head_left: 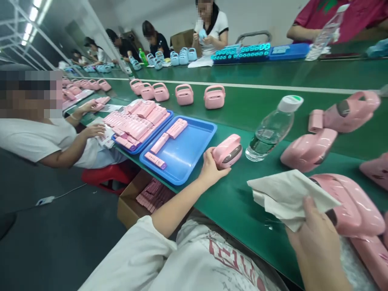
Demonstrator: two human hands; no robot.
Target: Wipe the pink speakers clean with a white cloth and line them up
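My left hand (212,167) is closed round the lower side of a glossy pink device (228,151) with a dark oval panel, on the green table beside the blue tray. Held up at the right, my right hand (318,230) grips a folded white cloth (287,194), its thumb on top. Behind the cloth lie larger pink housings (351,202), partly covered by it. The blue tray (188,161) holds a few small pink boxes (159,143). A clear bottle (269,131) with a white cap stands between my hands, farther back.
A second blue tray (169,117) is heaped with pink boxes. Pink devices (214,97) line the green belt (242,109). More pink devices (309,149) stand at the right. A seated person (60,141) works at the left, and others sit across. An open carton (130,206) is below the table.
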